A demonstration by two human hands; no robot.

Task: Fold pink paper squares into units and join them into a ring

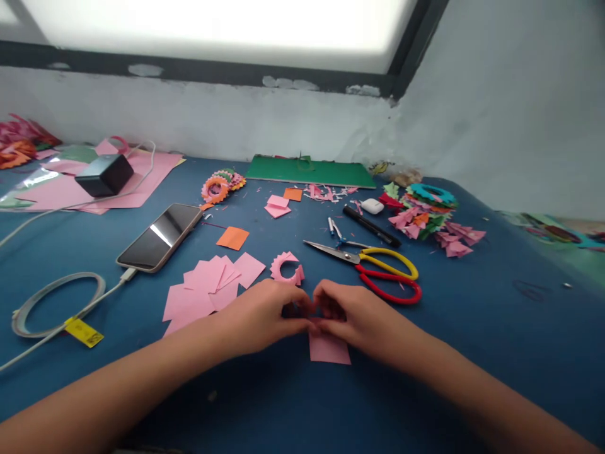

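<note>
A small pink paper square lies at the near middle of the table, its upper part pinched between both hands. My left hand comes from the left, thumb and fingers closed at the paper's upper left. From the right, my right hand pinches the same paper, and the fingertips of both hands nearly meet. The fingers hide the paper's top edge. Just beyond them sits a curved pink folded-paper ring piece. Loose pink paper squares overlap left of my left hand. Scissors with yellow and red handles lie beyond my right hand.
A phone on a white cable lies left, near a black box. Folded paper pieces, a black pen and a white case are at right. A green board rests by the wall.
</note>
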